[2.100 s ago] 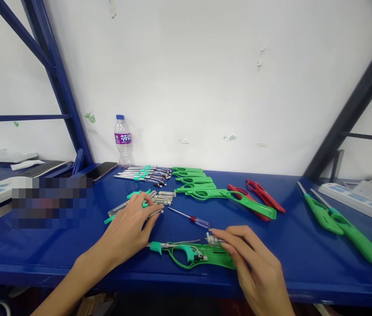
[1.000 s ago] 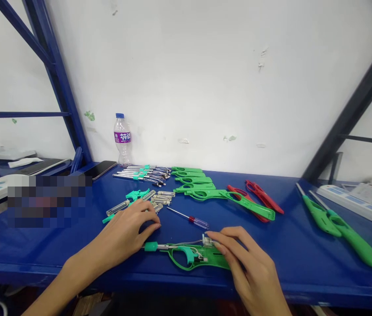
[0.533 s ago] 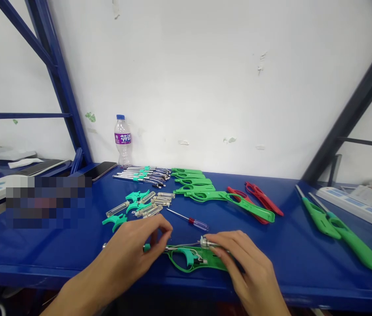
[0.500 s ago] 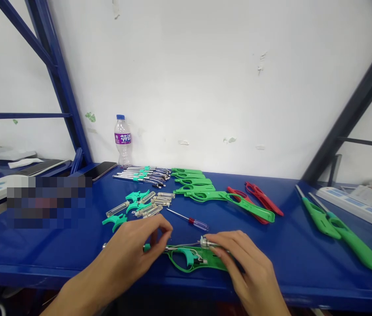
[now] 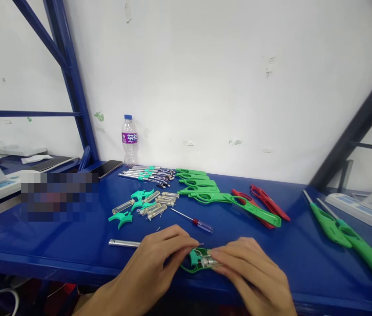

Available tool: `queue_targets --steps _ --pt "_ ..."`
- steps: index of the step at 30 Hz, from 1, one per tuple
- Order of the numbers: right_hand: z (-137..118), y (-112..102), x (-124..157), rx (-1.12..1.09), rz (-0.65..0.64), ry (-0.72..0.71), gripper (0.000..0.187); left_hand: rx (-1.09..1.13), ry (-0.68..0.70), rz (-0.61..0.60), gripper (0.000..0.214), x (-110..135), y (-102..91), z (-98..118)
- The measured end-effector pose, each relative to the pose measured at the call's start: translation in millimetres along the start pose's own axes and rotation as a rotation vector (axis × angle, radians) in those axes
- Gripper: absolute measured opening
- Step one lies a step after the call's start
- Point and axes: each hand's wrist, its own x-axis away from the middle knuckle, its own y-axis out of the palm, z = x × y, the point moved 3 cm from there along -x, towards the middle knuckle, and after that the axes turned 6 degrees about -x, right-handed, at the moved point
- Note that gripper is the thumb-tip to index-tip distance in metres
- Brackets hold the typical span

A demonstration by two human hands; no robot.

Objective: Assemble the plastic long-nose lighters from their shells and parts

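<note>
An open green lighter shell (image 5: 196, 259) with a teal trigger lies near the front edge of the blue bench (image 5: 74, 245). Its silver metal tube (image 5: 123, 242) sticks out to the left. My left hand (image 5: 162, 254) rests over the front part of the shell, fingers curled and pressing on it. My right hand (image 5: 251, 272) covers the shell's rear half and pinches a small clear gas cylinder (image 5: 208, 262) against it. The rest of the shell is hidden under both hands.
Loose teal triggers (image 5: 121, 218) and clear cylinders (image 5: 154, 210) lie behind my left hand, with a small red-handled screwdriver (image 5: 194, 219). Farther back are metal tubes (image 5: 146, 173), green shells (image 5: 199, 186), red shells (image 5: 265, 204), a water bottle (image 5: 129, 140), a phone (image 5: 106, 168). Finished green lighters (image 5: 347, 232) lie right.
My left hand left the pile of small parts and came to the shell's front. Both hands closed in over the shell, and the clear cylinder now sits lower, in the shell.
</note>
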Motion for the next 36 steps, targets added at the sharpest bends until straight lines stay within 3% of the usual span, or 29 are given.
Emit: queue_targets --steps 10,24,36 --pt "1 1 2 0.042 -0.005 0.026 0.026 0.086 -0.261 0.019 0.015 1 8.3 5" --pt "0 1 3 0.028 -0.041 0.067 0.016 0.292 -0.404 0.024 0.017 10 21.2 10" --pt "-4 -4 -3 0.056 -0.103 -0.035 0.023 0.184 -0.039 0.049 0.032 16 26.7 13"
